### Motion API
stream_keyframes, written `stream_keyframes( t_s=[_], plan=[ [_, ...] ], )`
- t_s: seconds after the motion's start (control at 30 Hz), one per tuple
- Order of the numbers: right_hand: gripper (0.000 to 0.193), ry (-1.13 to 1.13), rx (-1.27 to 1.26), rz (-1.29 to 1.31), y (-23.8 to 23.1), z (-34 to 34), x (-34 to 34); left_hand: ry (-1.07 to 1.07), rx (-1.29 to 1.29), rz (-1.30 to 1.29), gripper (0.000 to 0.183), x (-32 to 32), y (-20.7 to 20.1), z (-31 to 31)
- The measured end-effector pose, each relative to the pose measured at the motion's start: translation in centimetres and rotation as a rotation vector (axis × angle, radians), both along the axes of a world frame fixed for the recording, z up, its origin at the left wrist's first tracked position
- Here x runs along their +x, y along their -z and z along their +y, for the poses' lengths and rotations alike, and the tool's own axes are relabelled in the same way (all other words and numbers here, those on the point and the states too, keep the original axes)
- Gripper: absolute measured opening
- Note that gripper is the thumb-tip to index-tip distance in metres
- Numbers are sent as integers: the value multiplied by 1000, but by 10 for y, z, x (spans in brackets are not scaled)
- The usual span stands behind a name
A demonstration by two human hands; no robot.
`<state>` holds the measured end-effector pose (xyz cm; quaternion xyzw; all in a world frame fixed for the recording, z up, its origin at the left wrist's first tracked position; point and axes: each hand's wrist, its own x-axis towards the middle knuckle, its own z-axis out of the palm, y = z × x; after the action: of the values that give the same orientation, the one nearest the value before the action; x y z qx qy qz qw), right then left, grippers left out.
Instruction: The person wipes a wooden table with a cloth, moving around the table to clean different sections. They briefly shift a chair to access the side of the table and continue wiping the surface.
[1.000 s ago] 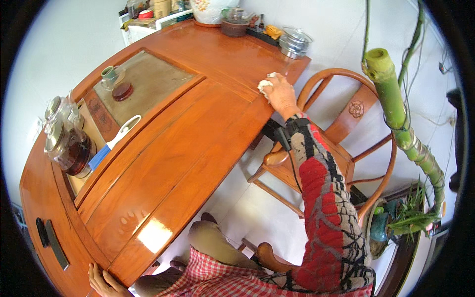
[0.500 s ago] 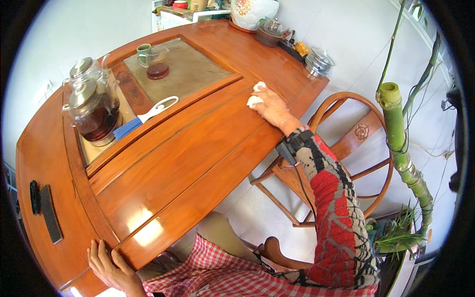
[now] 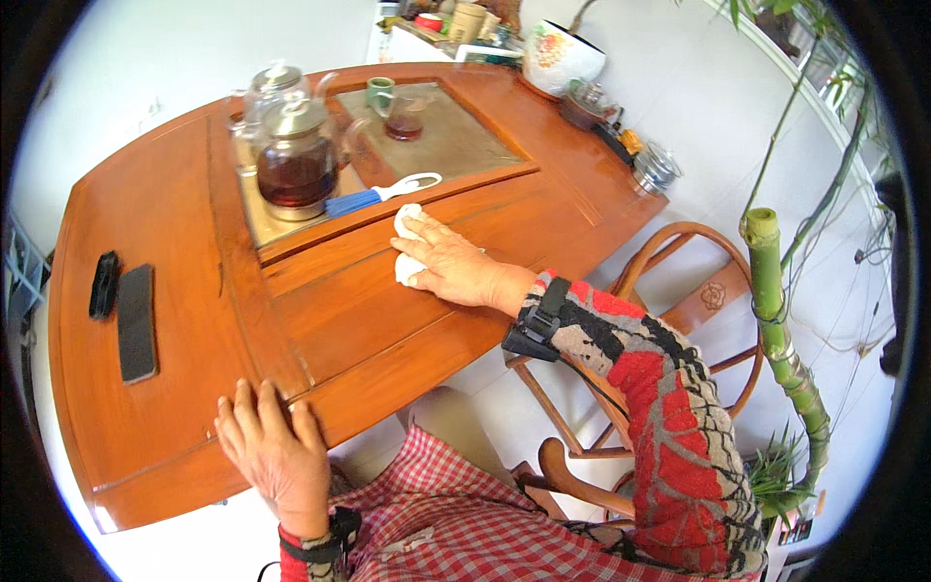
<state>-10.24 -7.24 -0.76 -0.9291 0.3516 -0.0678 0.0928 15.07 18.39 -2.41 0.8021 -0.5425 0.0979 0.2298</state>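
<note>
My right hand (image 3: 451, 262) presses a crumpled white cloth (image 3: 408, 270) against the glossy wooden table (image 3: 359, 339); parts of the cloth stick out past the fingers. Just beyond this hand lies a brush (image 3: 354, 202) with blue bristles and a white looped handle. My left hand (image 3: 276, 451) rests with fingers spread on the near edge of the table, holding nothing. Farther left, a flat dark grey bar (image 3: 137, 325) lies beside a black object (image 3: 103, 284) of unclear kind.
Glass teapots stand left of the stone inset, one holding dark tea (image 3: 296, 179). A green cup (image 3: 380, 94) and a glass pitcher (image 3: 403, 126) stand farther back. Glassware (image 3: 658, 168) and a flowerpot (image 3: 562, 60) line the far right. A wooden chair (image 3: 713, 291) and thick bamboo stalk (image 3: 766, 262) are at right.
My right hand has slid the cloth leftward along the table, from near the right end to beside the brush. The whole view has shifted, showing more of my left forearm.
</note>
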Motion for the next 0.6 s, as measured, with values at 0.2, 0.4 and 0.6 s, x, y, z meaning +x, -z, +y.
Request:
stream_keyframes(
  t_s=[0.2, 0.4, 0.6],
  plan=[
    [67, -367, -68, -105, 16, 21, 119, 18, -1, 20, 46, 2, -2, 2],
    [55, -533, -33, -257, 13, 46, 201, 26, 8, 27, 47, 2, -6, 2],
    [46, -536, -108, -240, 3, 4, 147, 12, 64, 17, 46, 0, -8, 4]
  ],
)
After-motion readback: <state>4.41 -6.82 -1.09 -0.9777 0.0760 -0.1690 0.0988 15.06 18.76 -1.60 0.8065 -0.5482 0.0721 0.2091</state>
